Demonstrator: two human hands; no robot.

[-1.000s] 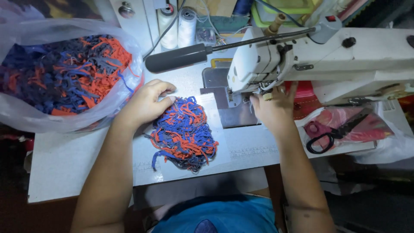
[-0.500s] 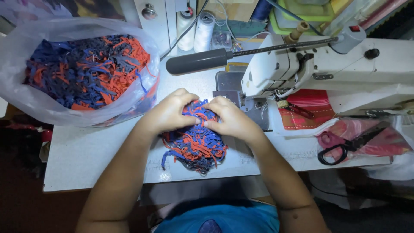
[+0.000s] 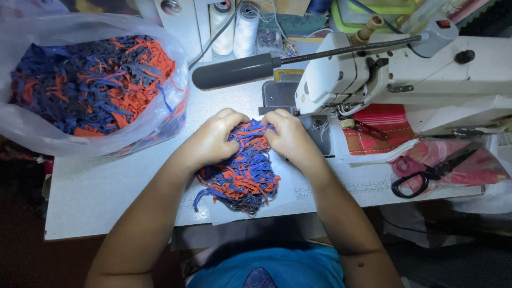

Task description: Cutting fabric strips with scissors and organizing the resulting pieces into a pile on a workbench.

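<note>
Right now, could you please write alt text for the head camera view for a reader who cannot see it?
Both hands, left hand and right hand, press into a small pile of blue and orange fabric strips on a white sewing table. A clear plastic bag of similar strips sits to the left; a white sewing machine and black-handled scissors are to the right.

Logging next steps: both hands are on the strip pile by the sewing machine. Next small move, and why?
Probably pick one strip free: both the left hand and right hand press into the far edge of the tangled orange-and-blue strip pile, with no single strip separated yet.
</note>
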